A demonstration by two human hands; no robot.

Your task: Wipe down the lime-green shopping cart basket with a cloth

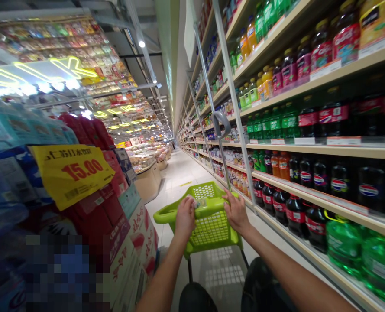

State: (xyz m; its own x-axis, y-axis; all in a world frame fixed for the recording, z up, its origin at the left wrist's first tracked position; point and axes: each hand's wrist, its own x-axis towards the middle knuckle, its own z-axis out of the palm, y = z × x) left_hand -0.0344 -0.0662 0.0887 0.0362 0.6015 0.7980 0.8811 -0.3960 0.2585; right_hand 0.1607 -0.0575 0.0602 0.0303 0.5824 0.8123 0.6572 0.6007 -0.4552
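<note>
Green plastic at 12 o'clock: gripping the cart (208,232) by its near handle with the left hand (185,216); touching it with the right hand (237,213), fingers loosely bent, grip unclear. Then see the 15.00 sign (77,173) at 10 o'clock, bottles (295,213) on shelves (296,148) at 1 to 3 o'clock, the pale aisle (176,162) receding at 12.

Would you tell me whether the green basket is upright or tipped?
Upright: the green basket opens upward above dark legs, with left hand and right hand at its near edge.
</note>
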